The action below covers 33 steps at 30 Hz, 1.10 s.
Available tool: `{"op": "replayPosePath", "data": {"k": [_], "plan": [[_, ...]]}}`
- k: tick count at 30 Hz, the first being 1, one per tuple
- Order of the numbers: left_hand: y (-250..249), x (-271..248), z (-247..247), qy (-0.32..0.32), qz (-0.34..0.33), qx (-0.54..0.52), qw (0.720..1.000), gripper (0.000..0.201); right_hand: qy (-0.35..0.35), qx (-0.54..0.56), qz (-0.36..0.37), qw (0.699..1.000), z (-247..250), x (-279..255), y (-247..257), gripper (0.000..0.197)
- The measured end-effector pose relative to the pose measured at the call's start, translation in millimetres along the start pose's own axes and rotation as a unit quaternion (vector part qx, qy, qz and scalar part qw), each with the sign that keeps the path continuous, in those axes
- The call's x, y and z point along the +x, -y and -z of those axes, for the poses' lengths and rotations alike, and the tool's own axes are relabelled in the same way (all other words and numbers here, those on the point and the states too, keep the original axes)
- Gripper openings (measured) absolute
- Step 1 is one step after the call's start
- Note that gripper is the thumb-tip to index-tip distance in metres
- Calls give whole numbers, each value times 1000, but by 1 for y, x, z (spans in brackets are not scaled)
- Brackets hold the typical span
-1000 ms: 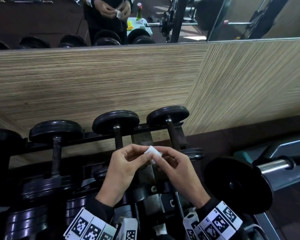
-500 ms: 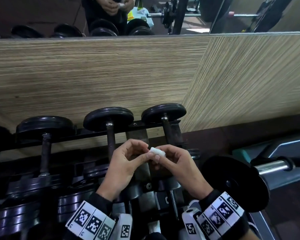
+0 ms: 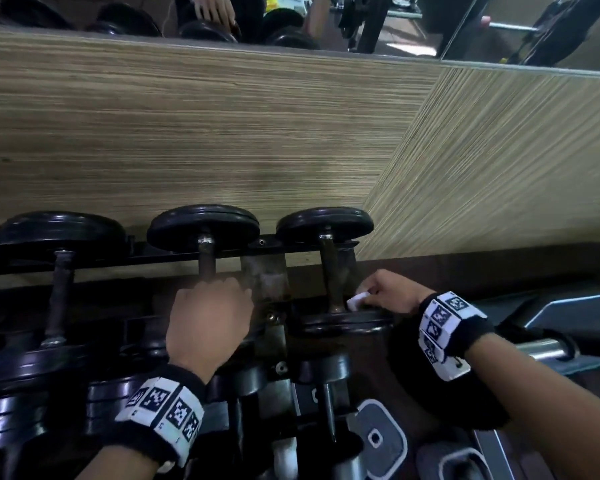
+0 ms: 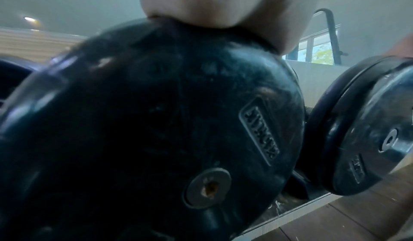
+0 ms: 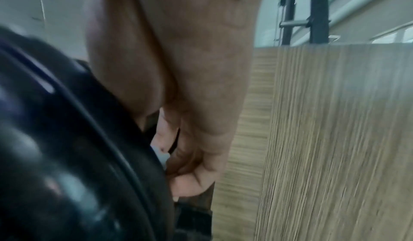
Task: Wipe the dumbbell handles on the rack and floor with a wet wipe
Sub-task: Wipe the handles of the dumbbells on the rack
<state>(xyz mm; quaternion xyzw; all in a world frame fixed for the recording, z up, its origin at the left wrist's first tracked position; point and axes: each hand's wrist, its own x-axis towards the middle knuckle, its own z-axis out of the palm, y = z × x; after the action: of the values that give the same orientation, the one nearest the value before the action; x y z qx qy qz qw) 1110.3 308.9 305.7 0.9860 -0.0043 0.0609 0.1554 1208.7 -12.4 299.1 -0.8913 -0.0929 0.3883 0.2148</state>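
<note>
Head view: our hands have parted, right hand (image 3: pixel 388 294) pinching the wipe (image 3: pixel 356 301) beside the rightmost dumbbell handle (image 3: pixel 331 275), ready to wipe, left hand (image 3: pixel 210 318) curled around the middle handle (image 3: pixel 207 259).

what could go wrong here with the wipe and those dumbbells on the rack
The right hand pinches only a small folded wet wipe beside the rightmost dumbbell handle; it may clean one side only, or slip down into the rack. The left hand rests on the neighbouring dumbbell; if that rolls, fingers could get pinched.
</note>
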Motion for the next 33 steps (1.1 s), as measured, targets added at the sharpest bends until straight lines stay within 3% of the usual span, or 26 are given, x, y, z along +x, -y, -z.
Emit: {"op": "replayPosePath", "data": {"k": [6,12,18,22,25,33], "plan": [[-3,0,2,0,30,-29,999,29,77,-25,39,996,-15,37,13,17],[-6,-2,7,0,57,-36,998,25,104,41,84,990,-5,23,6,14],[-9,-1,6,10,70,-20,997,24,70,39,100,992,10,-5,7,15],[-11,0,5,30,77,-9,997,24,10,-102,210,972,11,-11,25,16],[-11,-2,5,29,84,-15,996,24,-2,-115,252,961,10,-3,40,14],[-11,-5,7,32,90,-27,995,23,19,-152,237,959,11,8,24,8]]}}
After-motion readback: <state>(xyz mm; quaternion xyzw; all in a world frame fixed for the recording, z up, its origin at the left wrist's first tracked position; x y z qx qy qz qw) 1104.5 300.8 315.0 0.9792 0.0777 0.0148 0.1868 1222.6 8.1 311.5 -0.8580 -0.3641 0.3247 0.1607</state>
